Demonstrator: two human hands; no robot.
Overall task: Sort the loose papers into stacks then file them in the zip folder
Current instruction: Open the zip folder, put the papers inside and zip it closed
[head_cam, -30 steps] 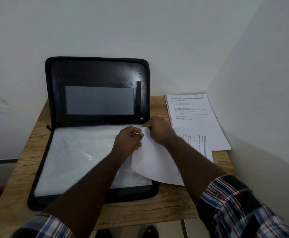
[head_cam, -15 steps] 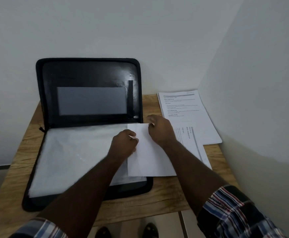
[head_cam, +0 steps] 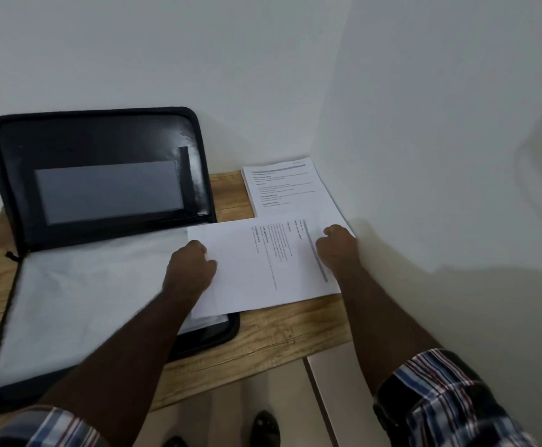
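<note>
A black zip folder (head_cam: 102, 137) lies open on the wooden table (head_cam: 263, 337), its lid propped against the wall and clear plastic sleeves (head_cam: 79, 304) spread in its lower half. A printed sheet (head_cam: 263, 269) lies sideways, text up, across the folder's right edge and the table. My left hand (head_cam: 190, 269) grips the sheet's left edge with curled fingers. My right hand (head_cam: 339, 246) holds its right edge near the grey header bar. A stack of printed papers (head_cam: 282, 188) sits behind it in the table's far right corner.
White walls close in behind and to the right of the table. The table's front edge runs just beyond the folder, with tiled floor and dark shoes (head_cam: 264, 427) below. Bare wood shows between the folder lid and the paper stack.
The sheet was folded over with its blank side up; now it lies opened out flat, text side up. My right hand moved right to its far edge, and the camera view shifted right.
</note>
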